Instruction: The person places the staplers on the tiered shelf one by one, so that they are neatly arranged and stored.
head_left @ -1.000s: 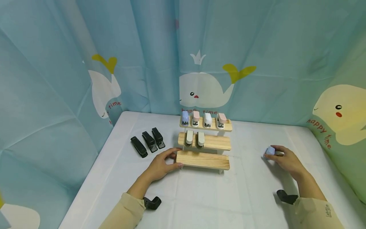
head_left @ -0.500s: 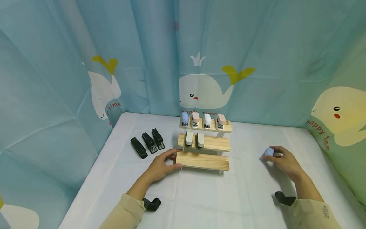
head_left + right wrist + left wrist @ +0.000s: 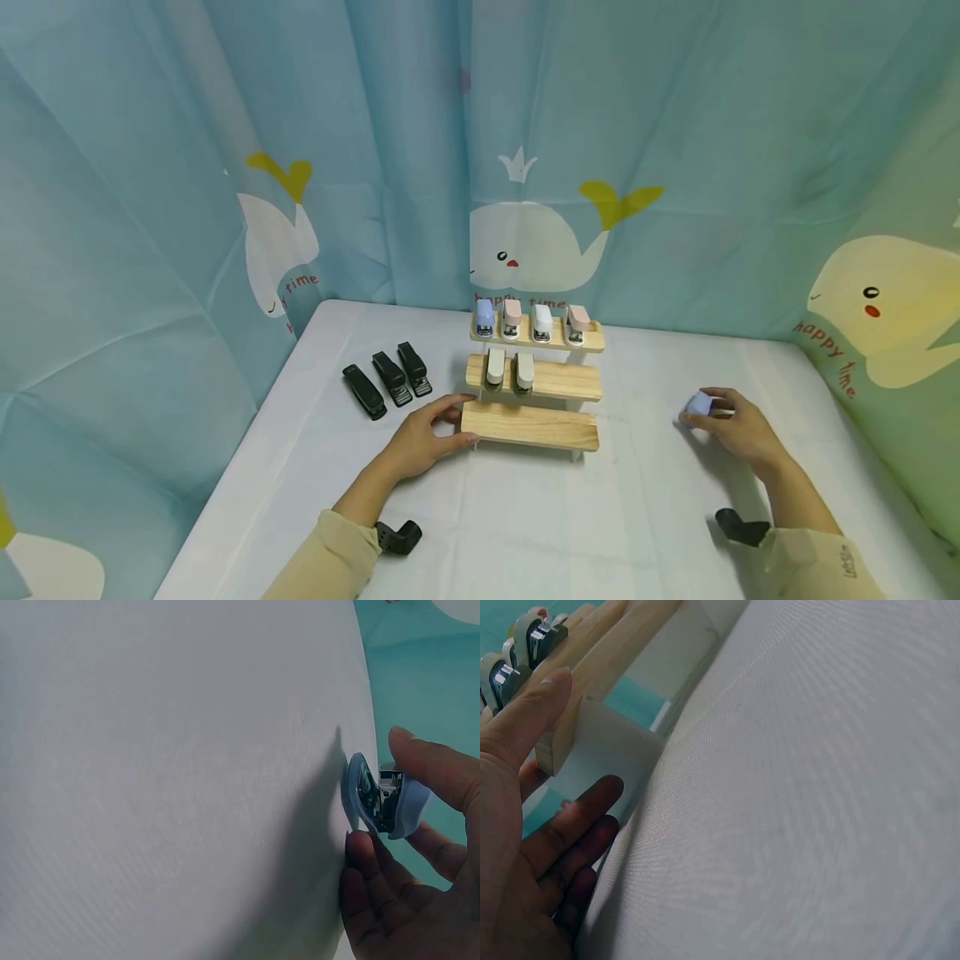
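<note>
Stapler [image 3: 390,799], small, pale blue, hard plastic with metal inside, fills the grasp in the right wrist view: the right hand [image 3: 439,911] pinches its upper arm between thumb and finger. It should handle as light and stiff, smooth enough to slip, with a springy hinge, so the sides of the upper arm look the best hold, without pressing it down; whether the base touches the white cloth-covered counter [image 3: 165,765] cannot be told. In the left wrist view, the left hand [image 3: 517,877] grips the end of the lowest board of the three-tier light-wood stand [image 3: 615,656], thumb on top, lower fingers loosely spread. In the head view, the stapler lies toward the counter's right edge; compared with one second ago, it and the right hand have shifted slightly leftward, toward the stand, while the left hand stays put.
</note>
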Demonstrator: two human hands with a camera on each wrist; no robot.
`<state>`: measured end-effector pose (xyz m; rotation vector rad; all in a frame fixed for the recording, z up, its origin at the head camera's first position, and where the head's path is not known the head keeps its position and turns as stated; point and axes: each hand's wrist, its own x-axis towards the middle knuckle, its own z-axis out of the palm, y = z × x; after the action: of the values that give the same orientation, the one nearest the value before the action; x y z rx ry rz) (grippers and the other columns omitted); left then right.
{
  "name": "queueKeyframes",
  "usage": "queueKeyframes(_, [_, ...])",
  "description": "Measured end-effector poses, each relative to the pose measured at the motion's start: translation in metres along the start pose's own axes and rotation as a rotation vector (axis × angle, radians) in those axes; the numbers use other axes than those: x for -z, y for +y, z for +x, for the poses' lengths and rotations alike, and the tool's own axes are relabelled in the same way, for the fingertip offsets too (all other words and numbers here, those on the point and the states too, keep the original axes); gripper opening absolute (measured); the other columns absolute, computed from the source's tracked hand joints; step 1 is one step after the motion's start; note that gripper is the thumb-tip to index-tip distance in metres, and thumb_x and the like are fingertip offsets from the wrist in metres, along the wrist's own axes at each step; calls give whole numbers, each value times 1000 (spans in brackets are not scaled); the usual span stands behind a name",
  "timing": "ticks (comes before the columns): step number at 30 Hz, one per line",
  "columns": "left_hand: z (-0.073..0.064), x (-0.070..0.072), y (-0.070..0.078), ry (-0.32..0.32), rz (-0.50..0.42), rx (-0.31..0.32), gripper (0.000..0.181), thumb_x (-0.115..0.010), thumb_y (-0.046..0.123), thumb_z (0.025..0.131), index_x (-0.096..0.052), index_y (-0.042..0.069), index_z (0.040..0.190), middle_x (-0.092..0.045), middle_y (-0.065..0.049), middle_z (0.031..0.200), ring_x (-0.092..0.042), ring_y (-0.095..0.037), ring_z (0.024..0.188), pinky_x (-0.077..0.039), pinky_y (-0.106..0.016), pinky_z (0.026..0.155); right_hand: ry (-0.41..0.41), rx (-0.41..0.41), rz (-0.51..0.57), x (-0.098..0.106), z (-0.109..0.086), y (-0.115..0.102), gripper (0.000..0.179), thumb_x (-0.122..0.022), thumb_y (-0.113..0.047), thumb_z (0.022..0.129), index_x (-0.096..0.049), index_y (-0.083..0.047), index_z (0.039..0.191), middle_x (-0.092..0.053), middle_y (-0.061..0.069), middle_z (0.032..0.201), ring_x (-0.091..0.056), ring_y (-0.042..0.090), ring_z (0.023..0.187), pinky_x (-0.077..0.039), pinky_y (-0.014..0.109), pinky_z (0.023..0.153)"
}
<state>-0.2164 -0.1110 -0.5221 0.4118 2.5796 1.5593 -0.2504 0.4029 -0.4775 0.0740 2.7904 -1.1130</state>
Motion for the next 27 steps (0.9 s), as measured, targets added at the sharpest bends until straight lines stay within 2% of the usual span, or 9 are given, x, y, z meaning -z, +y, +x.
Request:
queueKeyframes(4, [0, -1, -2, 2, -2, -5, 59, -83, 48, 86, -60, 42, 139, -69, 6, 116, -61, -17, 120, -43, -49, 110, -3, 7, -2, -3, -2, -3, 80, -74, -35, 97, -35, 9, 152, -44, 40, 145, -55, 45, 122, -48, 20, 73])
queueKeyframes(8, [1, -1, -3, 2, 1, -11, 59, -83, 48, 86, -60, 42, 140, -69, 6, 116, -62, -17, 120, -44, -49, 110, 2, 22, -11, -5, -3, -8, 79, -75, -34, 97, -37, 8, 152, -46, 38, 144, -56, 42, 122, -48, 20, 73])
queueKeyframes(17, [1, -1, -3, -5, 2, -17, 59, -83, 47, 87, -59, 41, 141, -70, 5, 118, -62, -18, 121, -44, -49, 110, -13, 43, -17, -5, -5, -18, 79, -74, -34, 97, -37, 8, 152, -44, 39, 145, -53, 54, 127, -47, 27, 79])
queueKeyframes(27, [0, -1, -1, -5, -6, -6, 59, -83, 47, 86, -60, 41, 141, -69, 6, 118, -62, -18, 121, -44, -48, 109, -1, 82, -13, -7, -5, -25, 78, -78, -34, 94, -41, 6, 151, -48, 35, 142, -59, 45, 121, -49, 24, 76])
